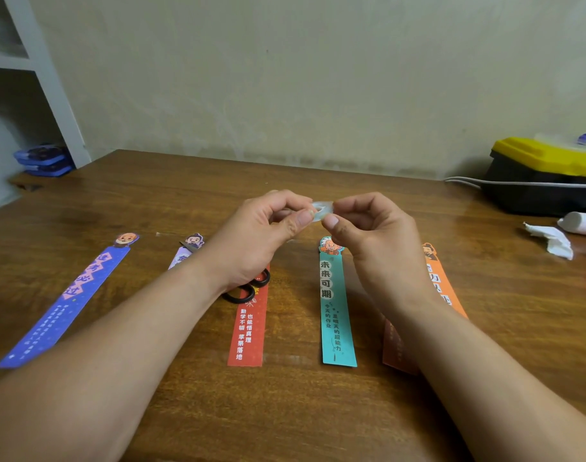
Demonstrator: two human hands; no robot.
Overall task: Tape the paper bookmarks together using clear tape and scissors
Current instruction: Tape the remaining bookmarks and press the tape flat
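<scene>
Both forearms came in from the bottom edge, the left forearm [118, 345] and the right forearm [468, 361], and met over the middle of the brown wooden table [285, 411]. Between the hands was a small piece of clear tape [322, 211], shiny, a little crumpled and almost colourless.

Five paper bookmarks lay flat in a row, each with a cartoon head on its far end: a blue bookmark [68, 301], a purple bookmark [185, 253], a red bookmark [248, 331], a teal bookmark [335, 311] and an orange bookmark [445, 288]. The left forearm hid most of the purple one, and the right forearm covered part of the orange one. Scissors [241, 293] with black handles lay on the top of the red bookmark, half hidden under the left wrist. At the far right stood a black toolbox [545, 175] with a yellow lid, and near it a crumpled white paper [551, 241].

The left hand [261, 235] pinched one end of the tape with thumb and forefinger, other fingers curled. The right hand [375, 238] pinched the other end in the same way. The tape was in the air, above the table, beyond the far ends of the red and teal bookmarks.
</scene>
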